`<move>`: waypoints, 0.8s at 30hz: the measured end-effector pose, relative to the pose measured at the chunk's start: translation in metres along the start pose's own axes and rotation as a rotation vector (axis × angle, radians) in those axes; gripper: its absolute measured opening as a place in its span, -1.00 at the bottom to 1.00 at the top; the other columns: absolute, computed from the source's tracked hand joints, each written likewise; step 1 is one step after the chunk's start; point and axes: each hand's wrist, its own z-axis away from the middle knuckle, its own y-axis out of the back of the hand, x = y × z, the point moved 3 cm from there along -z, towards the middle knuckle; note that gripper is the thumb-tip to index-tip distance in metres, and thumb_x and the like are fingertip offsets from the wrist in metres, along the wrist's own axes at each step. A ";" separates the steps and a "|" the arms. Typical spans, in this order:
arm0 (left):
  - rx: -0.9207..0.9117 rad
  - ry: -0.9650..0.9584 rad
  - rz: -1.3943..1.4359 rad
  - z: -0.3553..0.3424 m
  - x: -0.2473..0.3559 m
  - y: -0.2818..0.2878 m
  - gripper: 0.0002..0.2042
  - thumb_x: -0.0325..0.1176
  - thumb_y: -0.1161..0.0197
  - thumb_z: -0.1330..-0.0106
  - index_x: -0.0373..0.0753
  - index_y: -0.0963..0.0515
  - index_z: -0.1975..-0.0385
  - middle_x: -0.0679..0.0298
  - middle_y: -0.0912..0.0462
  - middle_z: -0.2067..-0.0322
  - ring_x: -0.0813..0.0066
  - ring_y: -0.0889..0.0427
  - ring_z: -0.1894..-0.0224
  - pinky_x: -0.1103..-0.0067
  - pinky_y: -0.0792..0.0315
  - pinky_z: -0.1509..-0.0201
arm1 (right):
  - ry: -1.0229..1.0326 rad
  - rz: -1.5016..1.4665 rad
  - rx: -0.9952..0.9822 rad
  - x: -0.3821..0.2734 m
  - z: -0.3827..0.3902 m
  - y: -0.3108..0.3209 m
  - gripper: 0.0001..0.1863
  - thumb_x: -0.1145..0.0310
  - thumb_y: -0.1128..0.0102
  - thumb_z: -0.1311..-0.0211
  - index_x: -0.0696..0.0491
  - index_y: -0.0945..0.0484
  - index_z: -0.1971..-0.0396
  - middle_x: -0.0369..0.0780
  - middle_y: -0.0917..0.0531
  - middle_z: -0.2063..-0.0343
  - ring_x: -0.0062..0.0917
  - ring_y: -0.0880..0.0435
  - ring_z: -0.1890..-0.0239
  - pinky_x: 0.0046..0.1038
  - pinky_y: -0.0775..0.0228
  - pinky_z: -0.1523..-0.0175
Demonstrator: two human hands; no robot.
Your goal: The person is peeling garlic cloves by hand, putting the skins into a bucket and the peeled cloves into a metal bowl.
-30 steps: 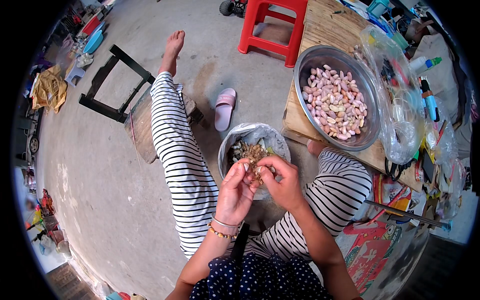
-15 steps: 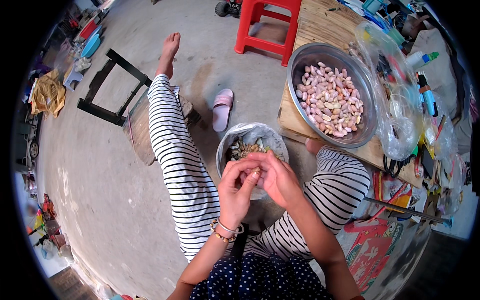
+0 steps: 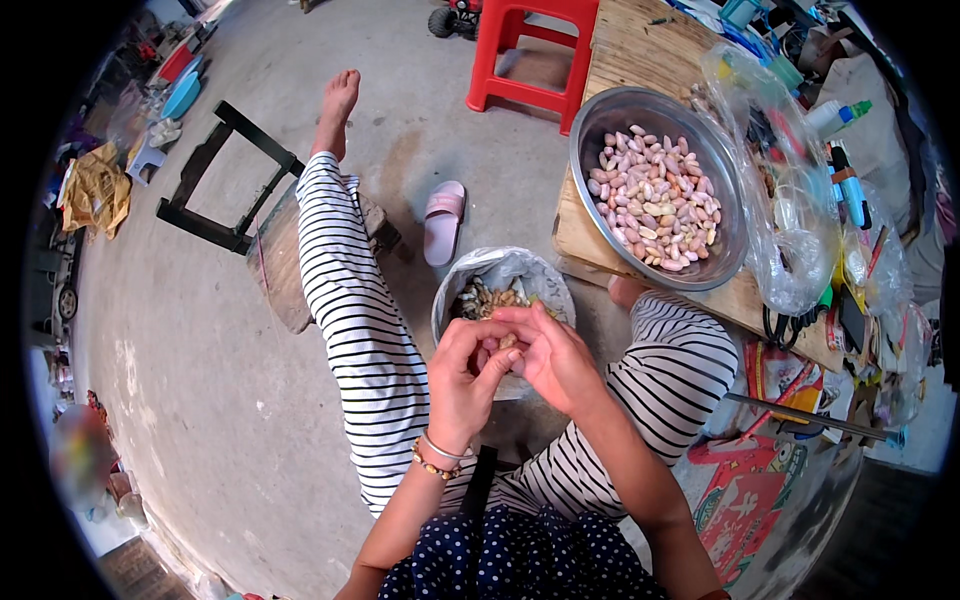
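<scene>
Both of my hands meet over the bin, their fingertips together around a small tan peanut. My left hand is closed, its thumb and fingers pinching the nut; pinkish kernels seem to show inside its curled fingers. My right hand is closed too, with its fingertips against the same peanut and partly hiding it. Below them stands a round bin with a pale liner, holding peanut shells and other scraps. To the right, a steel bowl holds many pink shelled peanuts.
The bowl rests on a low wooden table beside a clear plastic bag and clutter. A red stool stands beyond. A pink slipper and a wooden chair with a dark frame are ahead and left on the concrete floor.
My left hand has shifted slightly left and down, and more of the peanut shows between the fingertips. My right hand has hardly moved.
</scene>
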 end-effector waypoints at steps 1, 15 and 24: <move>0.009 -0.010 0.040 0.000 -0.006 0.001 -0.86 -0.56 -0.23 -0.13 -0.33 -0.51 0.31 0.38 -0.46 0.41 0.71 -0.39 0.46 0.76 -0.29 0.46 | -0.001 0.001 0.017 0.000 0.000 -0.002 -0.52 0.11 0.26 -0.39 0.27 -0.38 0.07 -0.08 -0.51 0.12 -0.39 -0.49 0.04 -0.36 -0.34 -0.06; -0.002 0.133 -0.058 -0.001 -0.046 0.012 -0.74 -0.54 -0.25 -0.08 -0.25 -0.51 0.19 0.34 -0.44 0.21 0.62 -0.37 0.27 0.71 -0.33 0.24 | 0.351 0.575 -0.056 -0.075 0.054 -0.057 -0.72 0.57 0.11 -0.28 0.28 -0.33 0.02 -0.05 -0.51 0.09 -0.35 -0.56 0.04 -0.44 -0.42 -0.04; -0.091 0.208 0.083 0.007 -0.070 -0.008 -0.70 -0.54 -0.22 -0.09 -0.29 -0.47 0.13 0.28 -0.38 0.14 0.56 -0.39 0.19 0.68 -0.41 0.14 | 1.270 1.878 0.549 -0.189 0.075 -0.093 -0.68 0.55 -0.05 -0.12 0.25 -0.43 0.09 -0.08 -0.54 0.10 -0.37 -0.52 0.03 -0.45 -0.35 -0.02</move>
